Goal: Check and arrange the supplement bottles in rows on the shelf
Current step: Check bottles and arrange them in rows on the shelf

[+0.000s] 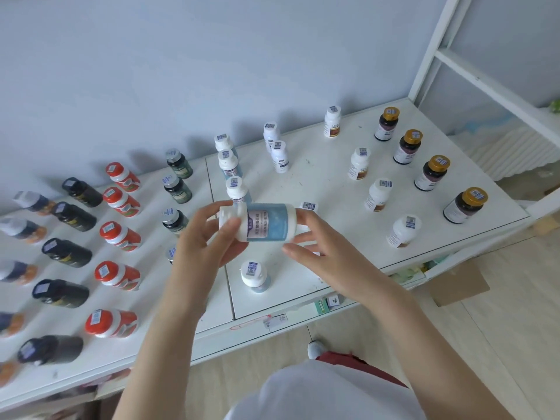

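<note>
We hold a white plastic bottle with a pale blue label (266,221) on its side above the shelf (318,183), its long axis running left to right, the white cap toward our left hand (209,237) and the rounded base toward our right hand (321,250). The label carries printed characters too small for us to read. Our left thumb and fingers pinch the cap end; our right fingers curl loosely around the base, thumb under it, touching the bottle.

Just below our hands stands a matching blue-labelled bottle (254,275), upright, a barcode sticker on its flat white cap. Just beyond our left hand, three more of the same kind (235,189) stand in a line running away from us. Beyond our right hand stand slim white bottles (280,156), and to its right, squat white bottles with brown-marked labels (378,194). Farther right are dark bottles with gold ribbed caps (433,172). To the left of our left hand stand dark green bottles (177,189), then glossy red-orange ones (121,203), then black ones (72,216). Every cap bears a small barcode sticker. The shelf surface is smooth white board, scuffed in places.
</note>
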